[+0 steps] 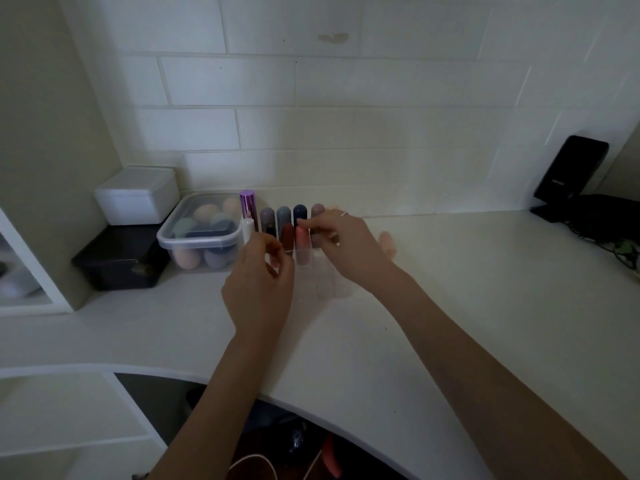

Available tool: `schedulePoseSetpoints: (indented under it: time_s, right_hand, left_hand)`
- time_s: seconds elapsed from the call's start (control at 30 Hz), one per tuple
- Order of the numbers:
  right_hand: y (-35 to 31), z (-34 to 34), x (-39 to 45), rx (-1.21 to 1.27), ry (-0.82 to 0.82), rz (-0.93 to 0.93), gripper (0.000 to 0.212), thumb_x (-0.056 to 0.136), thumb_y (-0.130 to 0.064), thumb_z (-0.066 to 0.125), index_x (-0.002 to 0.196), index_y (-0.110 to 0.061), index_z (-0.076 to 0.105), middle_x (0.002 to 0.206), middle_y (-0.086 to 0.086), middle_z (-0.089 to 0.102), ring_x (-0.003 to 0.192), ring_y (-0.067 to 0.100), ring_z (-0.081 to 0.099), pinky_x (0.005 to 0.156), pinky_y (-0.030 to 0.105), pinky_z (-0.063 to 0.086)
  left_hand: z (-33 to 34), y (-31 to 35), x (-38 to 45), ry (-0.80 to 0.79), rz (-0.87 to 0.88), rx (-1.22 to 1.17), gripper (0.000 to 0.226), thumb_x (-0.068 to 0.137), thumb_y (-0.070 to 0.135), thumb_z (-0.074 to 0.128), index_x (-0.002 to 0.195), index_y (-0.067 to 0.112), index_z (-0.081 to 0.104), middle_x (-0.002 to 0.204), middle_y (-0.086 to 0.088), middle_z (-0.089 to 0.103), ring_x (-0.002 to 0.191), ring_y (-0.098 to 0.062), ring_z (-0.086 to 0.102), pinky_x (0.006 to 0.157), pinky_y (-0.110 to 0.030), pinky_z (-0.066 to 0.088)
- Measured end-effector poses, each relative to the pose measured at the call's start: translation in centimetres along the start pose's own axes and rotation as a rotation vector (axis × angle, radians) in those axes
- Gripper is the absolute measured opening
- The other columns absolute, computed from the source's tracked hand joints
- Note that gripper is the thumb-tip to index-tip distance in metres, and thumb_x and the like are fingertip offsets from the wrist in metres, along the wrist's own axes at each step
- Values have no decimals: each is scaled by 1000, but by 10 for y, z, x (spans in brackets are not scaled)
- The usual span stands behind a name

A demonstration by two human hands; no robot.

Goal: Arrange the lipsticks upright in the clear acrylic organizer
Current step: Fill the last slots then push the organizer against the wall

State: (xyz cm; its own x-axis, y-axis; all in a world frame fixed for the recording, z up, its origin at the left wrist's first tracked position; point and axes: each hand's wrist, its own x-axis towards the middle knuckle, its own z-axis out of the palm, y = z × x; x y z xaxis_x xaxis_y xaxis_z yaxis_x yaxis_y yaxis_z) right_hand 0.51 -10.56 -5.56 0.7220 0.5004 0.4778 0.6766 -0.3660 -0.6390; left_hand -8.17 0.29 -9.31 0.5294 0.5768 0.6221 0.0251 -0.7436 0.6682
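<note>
Nearest to the person is the curved front edge of the white countertop (346,358), and both bare forearms reach over it toward the tiled wall.

The left hand (258,282) is at about 11 o'clock from the middle of the counter. Its fingers are curled with the tips close together; a white tube (248,230) stands just beside them, but I cannot tell if the fingers really grasp anything.

The right hand (349,247) is near it, at about 1 o'clock. Its thumb and forefinger pinch the rounded top of a coral-pink lipstick (302,249), which stands upright in a front compartment of the clear acrylic organizer (322,289). The organizer sits on the counter between the two hands, and its empty front cells are hard to see.

Beside the coral one, to the left, stands a dark red lipstick (287,234). Behind them is a row of upright lipsticks: mauve (267,218), grey (283,214), navy (300,212) and dusty pink (317,210). A shiny purple metallic tube (247,204) stands at the left end.

Further, at 10 o'clock, there is a clear plastic lidded container of makeup sponges (199,233), then a white box (136,195) on top of a black box (119,256). At 2 o'clock, against the wall, leans a black device (571,174).
</note>
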Motion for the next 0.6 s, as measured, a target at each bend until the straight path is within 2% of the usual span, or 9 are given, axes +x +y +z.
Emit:
schedulePoseSetpoints:
  time_s: [0.1,0.17,0.23,0.27,0.37,0.43,0.53,0.57,0.6]
  right_hand:
    - [2,-8,3,-26,-17,-14,30,90,1,51,110,-10,70,100,7,55,77,2,49,72,-2,34]
    - [11,-25,10,-48,108,19,31,88,1,51,103,-13,74,96,8,64,79,8,54,73,6,38]
    - [26,-48,14,-38,264,49,36,84,7,47,99,-12,74,97,10,70,80,11,58,81,22,49]
    - [34,-58,13,-48,317,75,38,84,8,45,101,-13,73,99,10,70,82,11,59,86,24,50]
    - [55,-74,2,-147,348,160,38,89,4,45,114,-14,66,114,7,68,96,9,57,84,2,36]
    - [69,-71,-2,-200,236,219,34,94,-7,47,126,-15,59,129,5,62,114,16,57,92,9,32]
    - [86,-55,-5,-305,-127,436,44,97,-27,49,139,-15,45,149,5,42,133,24,44,111,28,27]
    - [88,-50,-6,-337,-205,475,46,95,-29,52,137,-14,47,152,5,36,136,24,40,112,30,27]
    - [90,-45,-6,-350,-218,478,43,92,-28,57,131,-12,54,152,5,36,135,24,42,111,31,30]
  left_hand:
    - [0,0,0,-6,5,-1,9,81,16,61,83,20,53,67,5,57,56,-12,51,51,-14,31]
    - [0,0,0,-5,2,-2,8,81,16,61,83,20,54,66,4,57,56,-13,52,50,-17,31]
    - [0,-1,0,-11,18,-2,7,82,16,61,84,19,54,66,4,57,56,-15,53,50,-22,33]
    - [0,0,0,-16,44,5,7,82,16,61,83,19,55,66,4,57,56,-15,53,49,-23,34]
    - [1,5,-3,-27,133,26,8,83,19,63,81,16,56,65,7,53,53,-14,51,47,-22,36]
    - [1,9,-4,-28,153,17,13,86,24,62,80,14,56,66,9,50,53,-14,49,50,-23,39]
    - [2,9,-4,-14,162,19,15,87,25,61,79,13,55,65,10,48,53,-14,48,51,-24,40]
    - [2,9,-5,-15,164,22,15,87,25,62,79,14,55,65,10,48,52,-14,48,51,-24,40]
    - [2,8,-5,-19,166,25,15,87,24,62,79,14,55,65,10,48,52,-13,48,51,-24,40]
